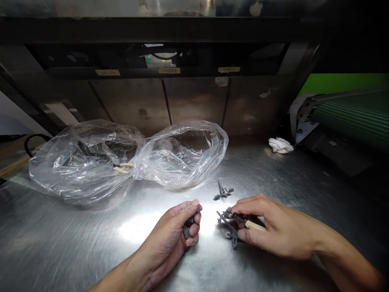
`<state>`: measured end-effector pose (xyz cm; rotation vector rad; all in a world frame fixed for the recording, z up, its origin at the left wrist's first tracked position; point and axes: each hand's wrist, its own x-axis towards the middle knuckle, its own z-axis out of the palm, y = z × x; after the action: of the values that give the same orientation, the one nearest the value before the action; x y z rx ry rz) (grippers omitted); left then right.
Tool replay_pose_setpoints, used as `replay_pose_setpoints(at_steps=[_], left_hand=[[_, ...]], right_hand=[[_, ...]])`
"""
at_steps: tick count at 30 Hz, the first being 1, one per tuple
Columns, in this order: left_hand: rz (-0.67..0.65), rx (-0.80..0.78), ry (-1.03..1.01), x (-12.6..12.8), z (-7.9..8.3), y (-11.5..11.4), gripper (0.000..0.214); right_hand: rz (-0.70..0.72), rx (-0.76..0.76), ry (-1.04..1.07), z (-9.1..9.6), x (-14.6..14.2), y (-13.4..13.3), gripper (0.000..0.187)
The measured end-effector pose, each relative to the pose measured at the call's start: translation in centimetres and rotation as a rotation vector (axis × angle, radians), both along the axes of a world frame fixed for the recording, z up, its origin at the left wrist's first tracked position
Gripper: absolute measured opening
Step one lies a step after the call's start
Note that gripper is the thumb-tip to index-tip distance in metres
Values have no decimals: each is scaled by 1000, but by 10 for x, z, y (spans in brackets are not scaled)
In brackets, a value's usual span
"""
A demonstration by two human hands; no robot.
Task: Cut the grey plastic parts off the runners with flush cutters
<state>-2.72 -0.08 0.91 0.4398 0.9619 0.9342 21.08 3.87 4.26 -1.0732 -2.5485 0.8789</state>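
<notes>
My left hand [179, 231] is closed around small grey plastic pieces [187, 232], which show between its fingers. To the right, my right hand [267, 227] grips a pair of nippers with cream handles [255, 226]. A grey plastic sprue [233, 236] is at its fingertips, below the nippers' jaws; whether the fingers pinch it too I cannot tell. Just beyond lies another grey sprue [223, 192] on the metal table. Part of the nippers is hidden by my right hand.
Two clear plastic bags lie open at the back: the left bag [60, 178] bears other cream-handled nippers [123, 167], and the right bag [209, 166] holds several grey pieces [184, 156]. A crumpled white cloth [280, 145] lies near a green conveyor belt [358, 113]. A metal machine [194, 101] stands behind.
</notes>
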Motion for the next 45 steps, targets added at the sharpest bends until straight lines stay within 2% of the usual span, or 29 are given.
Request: replay_pose_setpoints(at_steps=[4, 10, 16, 21, 25, 31, 36, 41, 45], left_hand=[[-21, -10, 35, 0, 0, 1, 16], [-7, -80, 24, -2, -1, 3, 15], [-107, -69, 117, 0, 2, 1, 25], [-159, -36, 175, 0, 5, -1, 12], [-175, -32, 214, 0, 4, -2, 14], [-216, 14, 257, 3, 5, -4, 14], [-337, 62, 116, 4, 3, -8, 26], [-245, 97, -21, 5, 3, -8, 17], [-208, 102, -42, 4, 5, -7, 9]], right_hand=[[-73, -13, -60, -1, 3, 7, 19], [-94, 86, 62, -12, -6, 5, 10], [-25, 64, -29, -12, -19, -7, 17], [13, 36, -38, -11, -21, -8, 22], [30, 63, -72, -17, -27, -10, 26], [-56, 151, 219, -23, -29, -7, 27], [-126, 186, 363, -29, -28, -8, 21], [-166, 267, 389, -32, -30, -9, 16], [-130, 318, 376, -33, -29, -7, 22]])
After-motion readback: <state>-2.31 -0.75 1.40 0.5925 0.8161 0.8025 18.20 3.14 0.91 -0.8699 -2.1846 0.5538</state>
